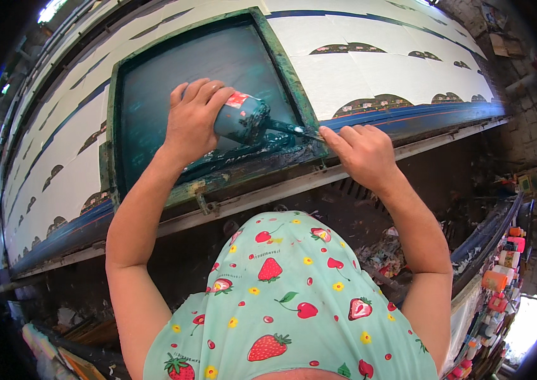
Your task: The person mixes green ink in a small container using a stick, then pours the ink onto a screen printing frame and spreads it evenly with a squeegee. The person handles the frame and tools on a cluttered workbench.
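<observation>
My left hand grips a tilted ink-smeared jar with a red and white patch, its mouth toward the right. The jar hangs over the near right part of a screen printing frame, a green-stained border around a dark mesh. My right hand is closed around the handle end of a thin spatula, whose other end is at the jar's mouth, coated in dark teal ink. Wet teal ink lies in a thick band along the frame's near edge, below the jar.
The frame rests on a long table whose white sheets carry dark, patterned half-round prints. A metal rail runs along the table's near edge. At the lower right stand several small bottles and jars. Crumpled scraps lie below the table.
</observation>
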`<state>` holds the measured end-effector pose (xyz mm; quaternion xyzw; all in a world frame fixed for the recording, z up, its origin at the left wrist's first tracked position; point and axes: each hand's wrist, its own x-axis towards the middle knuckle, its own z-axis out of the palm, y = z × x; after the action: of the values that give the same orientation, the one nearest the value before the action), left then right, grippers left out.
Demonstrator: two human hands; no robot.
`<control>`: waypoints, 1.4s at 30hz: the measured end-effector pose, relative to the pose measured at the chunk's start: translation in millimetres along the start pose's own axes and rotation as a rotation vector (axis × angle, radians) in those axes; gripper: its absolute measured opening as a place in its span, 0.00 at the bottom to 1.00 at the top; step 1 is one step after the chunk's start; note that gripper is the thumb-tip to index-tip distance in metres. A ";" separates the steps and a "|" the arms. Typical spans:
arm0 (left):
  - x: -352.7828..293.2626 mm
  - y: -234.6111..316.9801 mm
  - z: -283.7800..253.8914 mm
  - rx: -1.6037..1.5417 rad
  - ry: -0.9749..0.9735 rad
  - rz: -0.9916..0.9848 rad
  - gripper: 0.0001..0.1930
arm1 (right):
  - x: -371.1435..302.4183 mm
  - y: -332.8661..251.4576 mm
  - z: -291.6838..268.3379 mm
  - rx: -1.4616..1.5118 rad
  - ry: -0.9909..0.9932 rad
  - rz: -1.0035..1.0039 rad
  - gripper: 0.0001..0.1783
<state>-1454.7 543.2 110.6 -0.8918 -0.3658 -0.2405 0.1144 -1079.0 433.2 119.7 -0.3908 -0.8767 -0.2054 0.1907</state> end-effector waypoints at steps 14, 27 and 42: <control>-0.5 -1.9 10.5 0.043 -0.074 0.020 0.46 | -0.7 5.5 -7.5 -0.024 -0.032 -0.020 0.19; -138.2 -78.0 -75.8 0.181 -0.141 -0.150 0.43 | 96.1 -75.4 25.5 0.141 -0.058 -0.224 0.19; -219.0 -92.3 -79.2 0.126 0.175 -0.483 0.41 | 126.4 -96.9 -9.9 0.243 -0.157 -0.097 0.13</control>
<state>-1682.3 447.4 68.9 -0.7456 -0.5711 -0.3137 0.1400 -1229.9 445.8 170.1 -0.3371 -0.9252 -0.0753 0.1573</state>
